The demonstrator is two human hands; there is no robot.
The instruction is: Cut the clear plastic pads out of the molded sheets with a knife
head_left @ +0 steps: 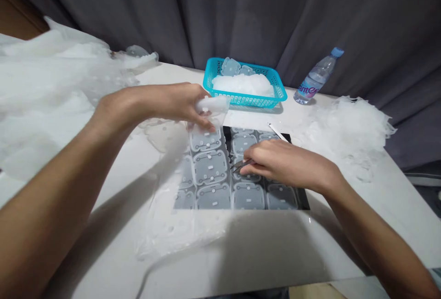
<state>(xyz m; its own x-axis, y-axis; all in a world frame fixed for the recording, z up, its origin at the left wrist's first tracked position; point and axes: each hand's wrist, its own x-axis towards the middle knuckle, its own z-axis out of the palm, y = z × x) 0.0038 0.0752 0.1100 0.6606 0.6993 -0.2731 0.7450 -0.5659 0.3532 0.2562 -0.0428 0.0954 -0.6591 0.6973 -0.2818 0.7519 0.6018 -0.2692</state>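
Note:
A translucent plastic sheet (211, 166) with rows of rounded rectangular shapes lies partly over a black mat (304, 199). My left hand (188, 104) is closed on the sheet's far edge, where it curls up into a whitish roll. Between the fingers of my right hand (275, 159) is a pair of small snips (238, 166), dark and pointed. Their tips lie against the sheet, by the seam between two columns of shapes. Fingers partly hide the snips' handles, so how far the blades are apart cannot be made out.
Behind the sheet stands a turquoise basket (253, 102) holding white and clear pieces. A water bottle (315, 78) is right of it. Crumpled translucent plastic (51, 87) heaps at the left, with another pile (351, 126) at the right. A thin white stick (276, 131) lies on the mat's far edge.

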